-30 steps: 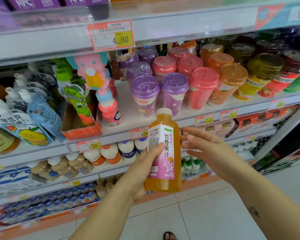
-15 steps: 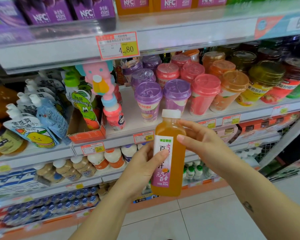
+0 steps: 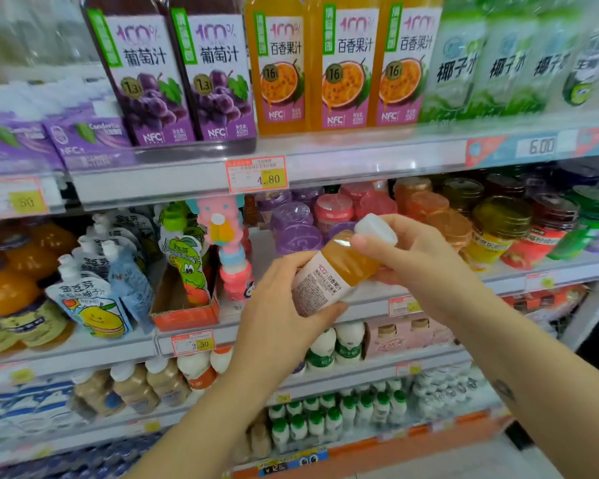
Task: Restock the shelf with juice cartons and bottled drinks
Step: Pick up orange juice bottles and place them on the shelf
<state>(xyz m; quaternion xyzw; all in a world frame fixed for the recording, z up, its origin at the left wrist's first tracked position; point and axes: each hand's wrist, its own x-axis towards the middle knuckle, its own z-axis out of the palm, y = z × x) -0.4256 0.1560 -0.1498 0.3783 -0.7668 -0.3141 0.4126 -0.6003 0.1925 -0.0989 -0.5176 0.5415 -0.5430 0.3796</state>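
While both hands hold it in the air in front of the middle shelf (image 3: 367, 299), the juice bottle (image 3: 339, 267) sits tilted: white cap (image 3: 376, 229) up and right, base down and left. left grip (image 3: 284, 305): curled round the labelled lower half, thumb under the label's edge, fingers over the far side. right grip (image 3: 422, 261): curled round the neck, thumb across the orange liquid just below the cap, fingers behind the cap. Bottle touches neither shelf nor stock. Its label reads 百香果汁, same as the three passion-fruit bottles (image 3: 343, 63) standing upright on the top shelf (image 3: 360, 157), which sit between the grape juice bottles (image 3: 180, 74) on their left and the blurred coconut water bottles (image 3: 498, 63) on their right. Price tag (image 3: 256, 174) on the top shelf rail reads 4.80, directly above the held bottle. Behind the hands on the middle shelf: lidded cups (image 3: 294, 233) in purple, pink, orange and green rows; left of those a cardboard tray (image 3: 184, 312) and spouted pouches (image 3: 94, 299). Next shelf down, small white bottles (image 3: 336, 347) with green labels.
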